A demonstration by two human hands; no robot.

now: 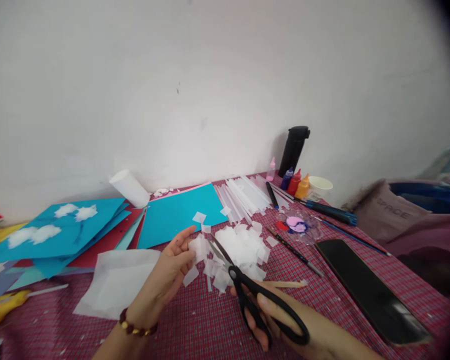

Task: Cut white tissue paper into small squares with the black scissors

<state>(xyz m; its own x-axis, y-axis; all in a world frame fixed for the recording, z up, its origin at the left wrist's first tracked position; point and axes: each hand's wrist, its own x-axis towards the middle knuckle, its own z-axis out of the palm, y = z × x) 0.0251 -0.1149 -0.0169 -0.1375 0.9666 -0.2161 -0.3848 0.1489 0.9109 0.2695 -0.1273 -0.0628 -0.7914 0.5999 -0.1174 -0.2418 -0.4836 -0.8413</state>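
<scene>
We look down on a table under a red checked cloth, pushed against a white wall. Taking the pile of white paper squares at its middle as our landmark: left of it lie overlapping teal and red card sheets and a white sheet near the front edge, with bare cloth just in front of the pile. Right of it, a black phone lies slanted near the table's right edge. Beyond that edge a grey bag reads "SPRICE", perhaps partly. Our left hand pinches a white paper strip at the pile's left. Our right hand, in front, grips black scissors, blades parted toward the strip.
</scene>
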